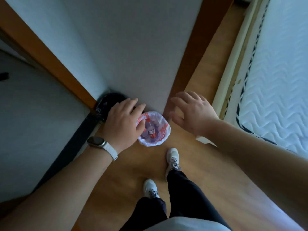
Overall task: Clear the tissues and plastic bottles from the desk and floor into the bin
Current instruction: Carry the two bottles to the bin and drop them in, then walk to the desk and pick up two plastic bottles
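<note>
You're standing over the bin (pixel 154 129), which is sitting on the wood floor (pixel 208 172) right against the wall, lined with a white bag. A plastic bottle (pixel 152 132) with a red label is lying inside it. Your left hand (pixel 123 120) is hovering over the bin's left rim, grip released and empty. Your right hand (pixel 193 110) is hanging just right of it, fingers spread, grasping nothing.

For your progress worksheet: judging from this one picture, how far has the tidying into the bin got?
Done: plastic bottles already lie inside the lined bin. In hand: nothing; the left hand hovers at the rim, the right hand is spread open and empty. Left: no loose tissues or bottles show on the visible floor; the desk is out of view.
</note>
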`<action>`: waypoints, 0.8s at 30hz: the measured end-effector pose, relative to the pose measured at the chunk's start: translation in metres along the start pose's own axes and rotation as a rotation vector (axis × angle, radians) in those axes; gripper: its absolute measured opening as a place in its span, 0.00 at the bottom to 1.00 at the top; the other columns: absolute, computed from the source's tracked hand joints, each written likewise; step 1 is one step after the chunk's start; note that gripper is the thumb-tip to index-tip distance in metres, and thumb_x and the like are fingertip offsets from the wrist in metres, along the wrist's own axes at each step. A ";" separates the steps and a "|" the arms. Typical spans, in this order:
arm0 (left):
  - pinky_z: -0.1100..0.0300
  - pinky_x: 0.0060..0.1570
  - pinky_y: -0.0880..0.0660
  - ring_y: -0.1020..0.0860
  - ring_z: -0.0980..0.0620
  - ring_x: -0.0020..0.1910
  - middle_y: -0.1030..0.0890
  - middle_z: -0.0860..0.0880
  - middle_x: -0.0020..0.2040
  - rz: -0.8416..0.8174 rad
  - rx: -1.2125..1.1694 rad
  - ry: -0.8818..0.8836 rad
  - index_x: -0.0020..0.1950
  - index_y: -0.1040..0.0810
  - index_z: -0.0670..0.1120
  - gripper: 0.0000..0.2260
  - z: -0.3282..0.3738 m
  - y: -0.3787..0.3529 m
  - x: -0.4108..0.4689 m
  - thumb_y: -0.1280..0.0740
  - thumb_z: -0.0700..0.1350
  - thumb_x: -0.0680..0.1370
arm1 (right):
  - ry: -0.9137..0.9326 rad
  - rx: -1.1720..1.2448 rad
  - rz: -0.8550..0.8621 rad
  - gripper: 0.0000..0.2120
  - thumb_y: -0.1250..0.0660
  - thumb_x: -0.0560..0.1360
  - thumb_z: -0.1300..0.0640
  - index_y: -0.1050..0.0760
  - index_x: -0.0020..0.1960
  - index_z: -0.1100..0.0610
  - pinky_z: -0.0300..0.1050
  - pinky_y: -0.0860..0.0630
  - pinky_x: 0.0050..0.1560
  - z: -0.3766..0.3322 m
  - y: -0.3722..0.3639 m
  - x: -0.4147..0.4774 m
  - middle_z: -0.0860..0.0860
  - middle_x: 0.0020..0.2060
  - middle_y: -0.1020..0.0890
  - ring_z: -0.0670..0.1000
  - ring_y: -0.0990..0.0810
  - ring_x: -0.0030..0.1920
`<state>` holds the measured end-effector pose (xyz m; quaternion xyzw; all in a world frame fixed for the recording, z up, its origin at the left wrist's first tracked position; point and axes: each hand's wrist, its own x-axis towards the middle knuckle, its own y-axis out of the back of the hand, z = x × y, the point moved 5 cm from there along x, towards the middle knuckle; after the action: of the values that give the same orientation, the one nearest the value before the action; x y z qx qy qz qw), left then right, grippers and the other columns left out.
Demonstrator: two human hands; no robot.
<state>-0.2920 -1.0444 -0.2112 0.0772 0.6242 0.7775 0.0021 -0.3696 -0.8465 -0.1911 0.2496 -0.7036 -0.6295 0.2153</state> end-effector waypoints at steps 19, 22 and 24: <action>0.44 0.64 0.30 0.26 0.42 0.66 0.23 0.43 0.66 0.087 0.065 -0.471 0.67 0.23 0.46 0.21 0.301 0.092 0.055 0.41 0.53 0.78 | -0.225 -0.108 0.222 0.21 0.42 0.77 0.42 0.28 0.66 0.51 0.56 0.30 0.62 0.160 0.174 -0.245 0.51 0.64 0.25 0.56 0.29 0.66; 0.43 0.63 0.29 0.26 0.41 0.65 0.23 0.42 0.66 0.108 0.040 -0.575 0.67 0.24 0.46 0.21 0.377 0.088 0.070 0.42 0.53 0.78 | -0.329 -0.140 0.278 0.22 0.43 0.77 0.42 0.28 0.66 0.52 0.55 0.31 0.63 0.203 0.197 -0.304 0.52 0.64 0.25 0.56 0.30 0.66; 0.44 0.63 0.29 0.26 0.41 0.65 0.23 0.42 0.66 0.145 0.033 -0.662 0.67 0.24 0.46 0.21 0.427 0.087 0.077 0.39 0.53 0.78 | -0.391 -0.155 0.315 0.22 0.42 0.77 0.42 0.27 0.66 0.53 0.55 0.31 0.63 0.229 0.208 -0.344 0.53 0.64 0.25 0.56 0.30 0.66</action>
<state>-0.3071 -0.6413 -0.0284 0.3694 0.5950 0.6982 0.1481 -0.2579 -0.4368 -0.0068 -0.0069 -0.7119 -0.6763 0.1890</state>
